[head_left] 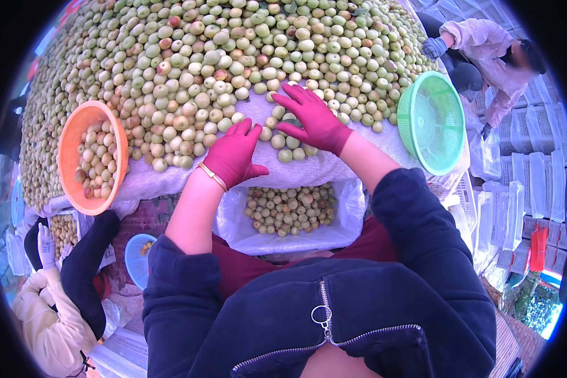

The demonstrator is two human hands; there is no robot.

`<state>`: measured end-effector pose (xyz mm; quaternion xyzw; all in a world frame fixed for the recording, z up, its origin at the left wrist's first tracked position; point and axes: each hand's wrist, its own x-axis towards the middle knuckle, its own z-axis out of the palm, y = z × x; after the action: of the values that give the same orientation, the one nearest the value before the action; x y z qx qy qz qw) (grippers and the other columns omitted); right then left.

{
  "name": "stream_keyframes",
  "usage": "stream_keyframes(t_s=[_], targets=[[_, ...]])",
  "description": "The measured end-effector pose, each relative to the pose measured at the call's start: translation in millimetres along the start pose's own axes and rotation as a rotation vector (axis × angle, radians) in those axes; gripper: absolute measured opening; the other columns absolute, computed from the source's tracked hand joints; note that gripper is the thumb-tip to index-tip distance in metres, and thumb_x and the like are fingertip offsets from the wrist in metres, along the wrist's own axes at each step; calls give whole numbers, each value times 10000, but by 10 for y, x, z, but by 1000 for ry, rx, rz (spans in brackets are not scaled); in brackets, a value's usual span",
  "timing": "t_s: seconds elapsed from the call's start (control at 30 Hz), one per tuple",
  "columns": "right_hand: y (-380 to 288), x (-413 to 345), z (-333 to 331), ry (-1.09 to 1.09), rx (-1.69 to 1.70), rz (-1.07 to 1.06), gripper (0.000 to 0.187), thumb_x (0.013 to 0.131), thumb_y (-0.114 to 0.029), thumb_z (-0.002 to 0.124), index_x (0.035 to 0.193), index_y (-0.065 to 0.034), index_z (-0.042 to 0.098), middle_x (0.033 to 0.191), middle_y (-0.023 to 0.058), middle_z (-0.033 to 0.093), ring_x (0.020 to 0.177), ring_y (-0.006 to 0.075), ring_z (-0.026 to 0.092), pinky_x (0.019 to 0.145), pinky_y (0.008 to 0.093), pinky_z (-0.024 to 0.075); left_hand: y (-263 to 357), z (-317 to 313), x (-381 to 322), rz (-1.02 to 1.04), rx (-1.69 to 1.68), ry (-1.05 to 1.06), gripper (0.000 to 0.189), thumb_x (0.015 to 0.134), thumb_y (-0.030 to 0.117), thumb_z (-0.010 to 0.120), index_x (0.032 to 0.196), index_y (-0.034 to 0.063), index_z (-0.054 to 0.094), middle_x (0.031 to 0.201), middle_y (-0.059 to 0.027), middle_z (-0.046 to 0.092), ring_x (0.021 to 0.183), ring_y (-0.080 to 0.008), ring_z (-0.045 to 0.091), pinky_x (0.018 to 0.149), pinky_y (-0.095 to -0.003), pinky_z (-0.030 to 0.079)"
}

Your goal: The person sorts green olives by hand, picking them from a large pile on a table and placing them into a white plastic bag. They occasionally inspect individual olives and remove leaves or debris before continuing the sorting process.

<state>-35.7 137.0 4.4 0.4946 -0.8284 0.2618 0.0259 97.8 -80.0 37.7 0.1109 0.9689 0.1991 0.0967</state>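
Observation:
A large heap of small round pale-green fruits [184, 94], some blushed red, covers the cloth-draped table [307, 172]. My left hand [234, 153], in a magenta glove, is over the cloth at the heap's near edge, fingers apart, with nothing seen in it. To its right, my right hand [314, 118], gloved alike, reaches over a small group of fruits [286, 141] with its fingers spread; its palm side is hidden. Below the table edge, in front of my lap, a box lined with clear plastic [229, 231] holds many of the same fruits [290, 210].
An orange basket [66, 160] with fruits stands at left, a green basket [456, 127] at right. A blue basket [134, 257] is low at left. One co-worker [56, 321] sits lower left, another [486, 56] upper right, near stacked plastic-lined boxes [529, 137].

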Motion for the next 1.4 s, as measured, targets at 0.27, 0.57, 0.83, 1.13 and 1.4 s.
stream_keyframes(t_s=[0.27, 0.57, 0.83, 1.13, 1.4], targets=[[16, 420, 630, -49, -212, 82, 694, 910, -487, 637, 1440, -69, 473, 1521, 202, 406, 1399, 420, 384, 1164, 513, 310, -35, -81, -12, -55, -23, -14, 889, 678, 361, 890, 1395, 55, 463, 1452, -208, 466, 1334, -397, 470, 1067, -455, 460], [207, 255, 150, -114, 180, 186, 338, 945, -106, 581, 1278, -116, 636, 1341, 148, 605, 1200, 305, 613, 966, 392, 519, 13, -171, -5, -15, 0, -120, 765, 734, 337, 852, 1356, 58, 504, 1433, -202, 491, 1265, -378, 541, 1017, -427, 499], [730, 1056, 289, -333, -215, 240, 370, 878, -116, 614, 1243, -167, 647, 1255, 124, 615, 1097, 315, 648, 898, 418, 538, 16, -182, -18, -39, -1, -143, 751, 749, 309, 842, 1367, 57, 498, 1441, -199, 489, 1241, -377, 562, 1004, -424, 508], [638, 920, 241, -433, -281, 343, 482, 814, -165, 668, 1290, -234, 629, 1338, 164, 524, 1059, 345, 655, 859, 437, 556, 74, -183, 9, -45, 13, -168, 744, 758, 301, 836, 1376, 64, 496, 1467, -193, 470, 1278, -365, 542, 1006, -417, 509], [663, 898, 302, -368, -138, 311, 506, 842, -130, 661, 1330, -253, 606, 1347, 125, 525, 1151, 327, 615, 928, 419, 534, 122, -177, -8, -18, 21, -156, 749, 751, 288, 840, 1379, 71, 495, 1448, -195, 476, 1259, -369, 549, 1001, -413, 512]])
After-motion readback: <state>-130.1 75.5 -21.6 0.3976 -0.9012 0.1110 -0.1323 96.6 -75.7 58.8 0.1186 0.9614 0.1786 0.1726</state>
